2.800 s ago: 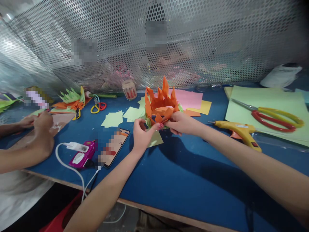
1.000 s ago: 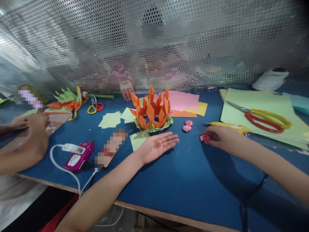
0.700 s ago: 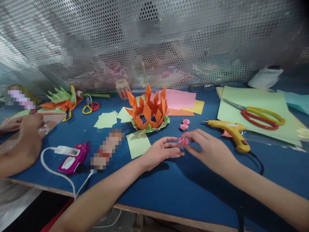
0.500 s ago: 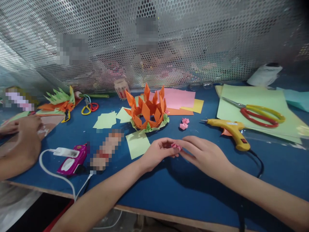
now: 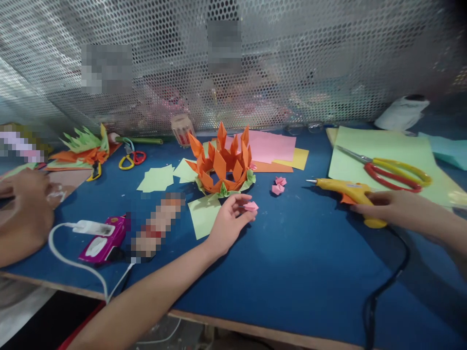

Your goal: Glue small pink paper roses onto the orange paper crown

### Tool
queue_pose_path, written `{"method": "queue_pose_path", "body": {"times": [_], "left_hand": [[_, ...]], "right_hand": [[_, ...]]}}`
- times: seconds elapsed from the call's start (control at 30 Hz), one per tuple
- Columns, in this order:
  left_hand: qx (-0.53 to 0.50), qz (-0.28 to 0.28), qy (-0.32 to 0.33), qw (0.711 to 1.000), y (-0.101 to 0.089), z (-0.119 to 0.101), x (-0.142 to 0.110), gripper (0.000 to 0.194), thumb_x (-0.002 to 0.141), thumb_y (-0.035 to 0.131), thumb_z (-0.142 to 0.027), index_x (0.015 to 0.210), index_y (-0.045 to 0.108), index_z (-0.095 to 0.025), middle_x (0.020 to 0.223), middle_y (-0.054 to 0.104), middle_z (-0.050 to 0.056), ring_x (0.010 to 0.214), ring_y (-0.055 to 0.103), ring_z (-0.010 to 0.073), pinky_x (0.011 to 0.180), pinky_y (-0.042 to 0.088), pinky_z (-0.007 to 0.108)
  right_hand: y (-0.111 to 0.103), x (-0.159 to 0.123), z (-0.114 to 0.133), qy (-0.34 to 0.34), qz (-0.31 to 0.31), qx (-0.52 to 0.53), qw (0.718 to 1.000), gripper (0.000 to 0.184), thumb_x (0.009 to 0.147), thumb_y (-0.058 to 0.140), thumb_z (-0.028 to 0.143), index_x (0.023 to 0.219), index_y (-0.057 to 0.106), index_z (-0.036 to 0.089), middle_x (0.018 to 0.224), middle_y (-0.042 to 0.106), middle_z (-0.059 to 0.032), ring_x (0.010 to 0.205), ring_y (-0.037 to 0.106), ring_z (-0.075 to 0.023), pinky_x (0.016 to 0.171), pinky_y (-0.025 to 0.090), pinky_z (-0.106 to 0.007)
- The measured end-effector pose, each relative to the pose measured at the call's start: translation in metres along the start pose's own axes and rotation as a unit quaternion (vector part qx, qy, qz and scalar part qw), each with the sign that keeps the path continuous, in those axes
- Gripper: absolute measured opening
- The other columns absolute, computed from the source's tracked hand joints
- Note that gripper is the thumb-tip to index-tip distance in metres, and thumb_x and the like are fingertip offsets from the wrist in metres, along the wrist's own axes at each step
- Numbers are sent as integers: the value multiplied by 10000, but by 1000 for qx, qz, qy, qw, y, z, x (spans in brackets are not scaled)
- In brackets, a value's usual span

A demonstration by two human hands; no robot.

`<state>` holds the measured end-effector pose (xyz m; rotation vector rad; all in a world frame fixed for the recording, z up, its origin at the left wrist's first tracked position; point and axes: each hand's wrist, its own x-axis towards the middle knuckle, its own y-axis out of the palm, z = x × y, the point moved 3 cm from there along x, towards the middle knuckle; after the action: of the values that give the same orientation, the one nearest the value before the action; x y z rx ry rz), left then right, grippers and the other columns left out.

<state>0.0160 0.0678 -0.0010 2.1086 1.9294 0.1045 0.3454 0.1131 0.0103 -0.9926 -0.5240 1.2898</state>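
My left hand (image 5: pixel 228 222) pinches a small pink folded paper piece (image 5: pixel 251 206) just in front of the orange paper flower (image 5: pixel 222 162), which stands on green leaves. My right hand (image 5: pixel 386 208) rests on the handle of the yellow glue gun (image 5: pixel 346 190), fingers curled round it. Two more pink folded pieces (image 5: pixel 279 185) lie on the blue table (image 5: pixel 292 262) between the flower and the gun.
Red-and-yellow scissors (image 5: pixel 394 169) lie on green sheets (image 5: pixel 386 150) at right. Pink, yellow and orange sheets (image 5: pixel 272 148) sit behind the flower. A phone and pink charger (image 5: pixel 104 240) lie at left. Another person's hands (image 5: pixel 25 209) work at far left. A perforated metal screen (image 5: pixel 233 63) closes the back.
The flower was set down. My right hand picked up a pink piece, passed it to my left hand, then moved right onto the glue gun.
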Motion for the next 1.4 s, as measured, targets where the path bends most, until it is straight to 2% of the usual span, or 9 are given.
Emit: {"method": "queue_pose_path", "body": {"times": [0.1, 0.2, 0.33, 0.43, 0.57, 0.8, 1.13, 1.27, 1.4], "left_hand": [[14, 14, 17, 1000, 0, 0, 1, 146, 686, 665, -169, 820, 607, -182, 837, 600, 19, 751, 564, 123, 703, 480, 273], [-10, 19, -2, 1000, 0, 1, 1, 137, 696, 666, -194, 829, 636, -184, 830, 622, 23, 770, 574, 129, 730, 476, 280], [-64, 18, -61, 996, 2, 3, 2, 170, 689, 683, -203, 857, 665, -188, 815, 646, 21, 768, 580, 112, 718, 452, 244], [-85, 33, -90, 992, 3, 6, 3, 196, 693, 683, -192, 888, 672, -191, 885, 669, 36, 741, 567, 84, 663, 416, 202], [-99, 65, -123, 985, 4, 10, 3, 194, 734, 650, -193, 926, 673, -183, 915, 679, 54, 670, 528, 50, 631, 386, 182], [-138, 71, -165, 974, 2, 9, 3, 231, 738, 646, -159, 969, 658, -165, 961, 664, 50, 752, 561, 53, 703, 399, 168], [-161, 81, -136, 974, 5, 5, 0, 216, 742, 656, -158, 956, 628, -150, 832, 678, 28, 738, 586, 41, 749, 436, 156], [-168, 82, -124, 974, 7, 1, -2, 166, 742, 656, -196, 895, 649, -132, 732, 639, 3, 655, 559, 30, 637, 444, 126], [-175, 81, -123, 974, 8, 0, -4, 153, 723, 672, -182, 868, 669, -134, 726, 634, -4, 662, 566, 25, 649, 454, 112]], "right_hand": [[7, -7, 2, 57, 54, 104, 991, 226, 575, 694, 371, 705, 596, 215, 771, 645, -120, 675, 591, -230, 665, 440, -387], [15, -18, 22, 12, 66, 286, 956, 122, 630, 619, 289, 701, 558, 211, 802, 621, -113, 665, 572, -181, 637, 457, -321], [28, -34, 43, -50, 111, 356, 927, 227, 655, 650, 324, 842, 571, 222, 759, 584, -57, 566, 486, -119, 486, 389, -256], [38, -45, 51, -70, 146, 379, 911, 317, 619, 692, 334, 890, 568, 225, 851, 587, -48, 527, 431, -86, 479, 376, -251], [52, -57, 61, -93, 194, 390, 895, 323, 631, 693, 368, 878, 566, 203, 861, 583, -50, 533, 423, -83, 494, 375, -254], [66, -64, 61, -100, 221, 376, 894, 267, 720, 625, 411, 824, 550, 177, 699, 546, -26, 490, 380, -72, 467, 311, -257], [73, -71, 63, -97, 207, 340, 912, 367, 668, 632, 506, 768, 556, 161, 610, 514, -6, 472, 376, -69, 440, 302, -234], [71, -73, 64, -131, 191, 316, 920, 345, 687, 614, 498, 743, 556, 163, 682, 556, -30, 480, 410, -73, 442, 353, -238], [69, -74, 64, -167, 174, 293, 925, 351, 692, 600, 515, 731, 571, 168, 693, 571, -32, 477, 445, -78, 439, 404, -237]]}}
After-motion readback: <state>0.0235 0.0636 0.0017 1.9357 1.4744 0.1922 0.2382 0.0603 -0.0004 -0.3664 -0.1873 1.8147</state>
